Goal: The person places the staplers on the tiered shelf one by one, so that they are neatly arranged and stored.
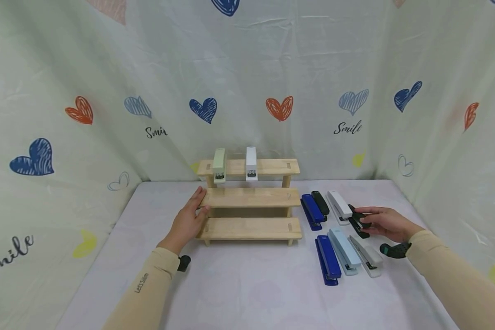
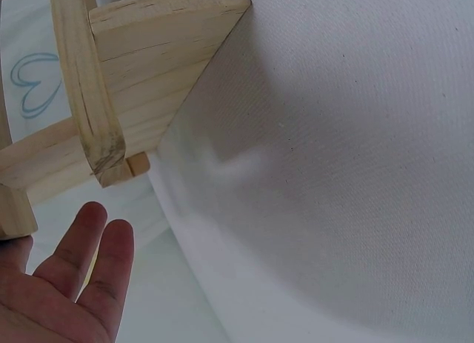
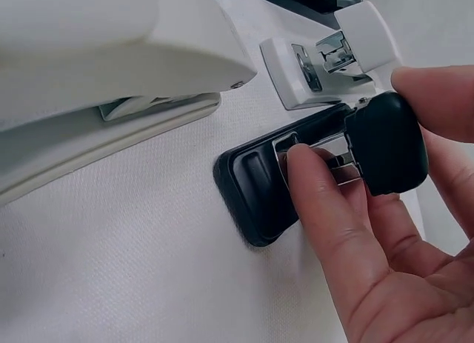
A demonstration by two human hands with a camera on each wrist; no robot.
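Note:
A three-tier wooden rack (image 1: 251, 229) stands on the table. My left hand (image 1: 189, 222) rests against its left side, fingers mostly straight; in the left wrist view two fingertips (image 2: 116, 243) reach past the wood without touching it. On the top tier sit a green stapler (image 1: 219, 165) and a white stapler (image 1: 251, 162). To the right of the rack, my right hand (image 1: 385, 223) grips a black stapler (image 3: 389, 143) at its upper arm, thumb and fingers on either side. The stapler's base lies on or very near the cloth. A white stapler (image 1: 339, 206) lies just left of it.
Between the rack and my right hand lie a blue stapler (image 1: 312, 211) and another black stapler (image 1: 321, 204). Nearer me are a second blue stapler (image 1: 328, 259), a light-blue one (image 1: 344, 251) and a greyish-white one (image 1: 367, 256). A heart-printed curtain (image 1: 239, 59) surrounds the table.

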